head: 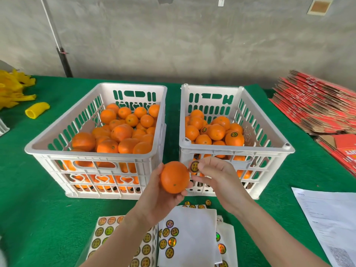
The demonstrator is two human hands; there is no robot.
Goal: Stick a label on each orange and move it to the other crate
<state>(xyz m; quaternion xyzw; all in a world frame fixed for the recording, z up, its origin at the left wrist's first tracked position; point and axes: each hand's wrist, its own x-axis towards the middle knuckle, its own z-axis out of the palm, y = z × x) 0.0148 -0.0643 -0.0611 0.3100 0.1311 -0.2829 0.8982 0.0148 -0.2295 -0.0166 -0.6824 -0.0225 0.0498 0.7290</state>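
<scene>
Head view, step in hand: we judge this to be the sticking step, with the label not yet pressed down.
Orange: the orange [175, 177] is held above the green mat [38, 189], in front of the gap between the two crates.
Left hand: the left hand [159, 199] cups it from below, fingers curled round the fruit.
Right hand: the right hand [213, 176] has thumb and forefinger clamped on the label [194, 166], at the orange's 2 o'clock; whether it touches the peel we cannot tell.
Next move: we would press the label flat on the peel, then carry the fruit towards 1 o'clock.
Left crate: the left crate [88, 155], at the orange's 10 o'clock, is heaped with unlabelled oranges [121, 132].
Right crate: the right crate [231, 149], at 1 o'clock, holds fewer, several showing stickers, such as a labelled orange [234, 138].
Sticker sheets: the sticker sheets [107, 234] lie at 6 o'clock, under our forearms.
</scene>
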